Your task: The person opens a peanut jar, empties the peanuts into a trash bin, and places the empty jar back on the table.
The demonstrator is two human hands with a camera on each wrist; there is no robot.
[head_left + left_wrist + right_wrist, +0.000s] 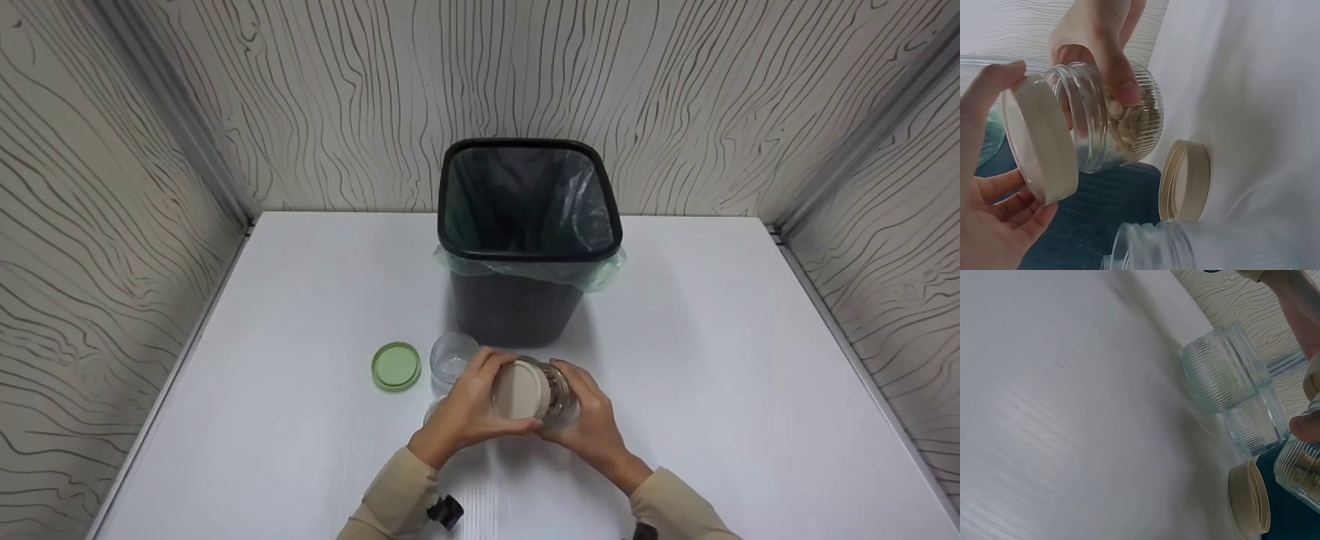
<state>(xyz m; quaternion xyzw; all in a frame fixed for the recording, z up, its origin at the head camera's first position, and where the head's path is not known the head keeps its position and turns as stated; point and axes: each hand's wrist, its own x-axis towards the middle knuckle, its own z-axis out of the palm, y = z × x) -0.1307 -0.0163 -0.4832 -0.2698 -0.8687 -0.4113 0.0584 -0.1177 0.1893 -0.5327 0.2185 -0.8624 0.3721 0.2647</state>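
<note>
My left hand [466, 409] pinches a beige round lid [1053, 140] by its rim, thumb on one side and fingers on the other. Tilted beside it is a ribbed glass jar [1148, 118], its open mouth facing the lid with a narrow gap between them. Tan lumpy pieces [1129, 124] lie inside this jar. My right hand [592, 420] grips the jar round its body, the thumb across the glass. In the head view both hands are above the table, just in front of the bin, and the lid partly covers the jar.
A black bin [517, 311] with a green liner stands behind the hands. Left of them are a glass jar [452, 358], a second jar [1219, 371] and a green lid [396, 366]. Another beige lid [1199, 180] rests on the table, hidden in the head view.
</note>
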